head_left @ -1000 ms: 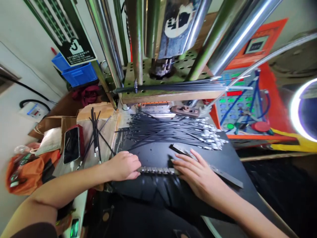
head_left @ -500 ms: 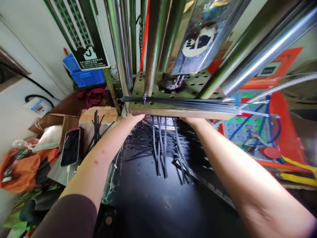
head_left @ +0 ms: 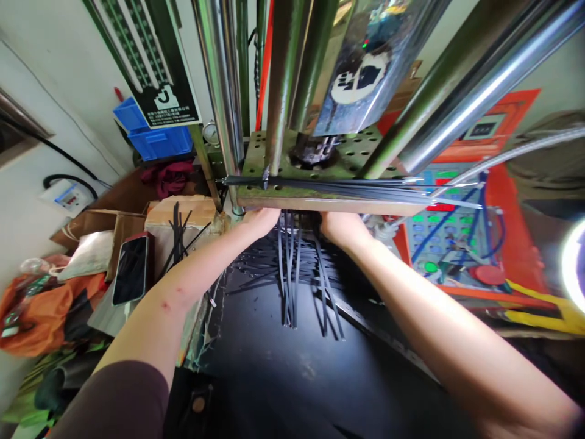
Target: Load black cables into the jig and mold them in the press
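Note:
Both my hands reach under the green perforated press plate (head_left: 320, 198). My left hand (head_left: 259, 219) and my right hand (head_left: 340, 228) are curled, their fingertips hidden by the plate's edge. Between them a row of black plastic strips (head_left: 289, 268) hangs down over the black table (head_left: 292, 366). The metal bar that carries the strips is hidden by the plate. A loose heap of black strips (head_left: 256, 265) lies on the table behind the hanging ones.
Chrome press columns (head_left: 219, 91) rise just above my hands. An orange control panel (head_left: 439, 231) with buttons stands to the right. On the left are a phone (head_left: 130, 268), a cardboard box (head_left: 183, 216) with black strips, blue bins (head_left: 158, 137) and orange cloth (head_left: 36, 323).
One second ago my hands held the metal bar flat on the table. They lifted it and pushed it under the press plate; since half a second ago they have drawn back slightly.

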### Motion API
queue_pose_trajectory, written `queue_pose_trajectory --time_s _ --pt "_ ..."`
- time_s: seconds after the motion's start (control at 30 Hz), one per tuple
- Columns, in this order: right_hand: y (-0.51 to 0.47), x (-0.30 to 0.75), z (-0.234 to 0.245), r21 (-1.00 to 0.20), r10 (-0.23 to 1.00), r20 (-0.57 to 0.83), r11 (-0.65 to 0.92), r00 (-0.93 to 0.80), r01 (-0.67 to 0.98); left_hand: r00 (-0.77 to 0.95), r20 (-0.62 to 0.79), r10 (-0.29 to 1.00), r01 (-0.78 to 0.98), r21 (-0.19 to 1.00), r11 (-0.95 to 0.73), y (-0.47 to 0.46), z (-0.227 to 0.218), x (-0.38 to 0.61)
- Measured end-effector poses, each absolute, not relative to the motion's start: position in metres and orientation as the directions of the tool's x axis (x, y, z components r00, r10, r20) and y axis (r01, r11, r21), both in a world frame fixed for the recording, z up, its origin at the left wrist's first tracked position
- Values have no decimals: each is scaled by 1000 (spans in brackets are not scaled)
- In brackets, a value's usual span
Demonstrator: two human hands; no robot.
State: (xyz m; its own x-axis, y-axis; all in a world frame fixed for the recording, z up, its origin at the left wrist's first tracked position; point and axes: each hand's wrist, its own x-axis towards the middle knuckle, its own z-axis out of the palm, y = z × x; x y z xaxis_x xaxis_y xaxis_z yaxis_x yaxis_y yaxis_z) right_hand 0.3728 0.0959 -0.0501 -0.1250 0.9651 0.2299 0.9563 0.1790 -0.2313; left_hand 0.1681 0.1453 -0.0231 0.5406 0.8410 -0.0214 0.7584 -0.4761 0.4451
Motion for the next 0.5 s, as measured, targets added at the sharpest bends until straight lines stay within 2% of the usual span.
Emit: queue_pose_trajectory --time_s 0.1,0.2,0.37,0.43,0.5 --pt "82 354 -53 -172 967 214 178 -140 969 646 20 763 735 253 -629 128 -22 179" --pt "73 342 -53 -139 970 217 143 -111 980 687 17 726 723 79 -686 119 -23 188" --pt "89 339 -30 -141 983 162 108 -85 984 688 -23 726 726 53 -686 125 -16 188" --pt "82 340 -14 -170 983 140 140 -117 975 709 -45 704 705 51 -707 124 -11 174" --pt "46 344 -3 -208 977 127 197 -174 958 738 -10 675 674 57 -736 109 -5 144"
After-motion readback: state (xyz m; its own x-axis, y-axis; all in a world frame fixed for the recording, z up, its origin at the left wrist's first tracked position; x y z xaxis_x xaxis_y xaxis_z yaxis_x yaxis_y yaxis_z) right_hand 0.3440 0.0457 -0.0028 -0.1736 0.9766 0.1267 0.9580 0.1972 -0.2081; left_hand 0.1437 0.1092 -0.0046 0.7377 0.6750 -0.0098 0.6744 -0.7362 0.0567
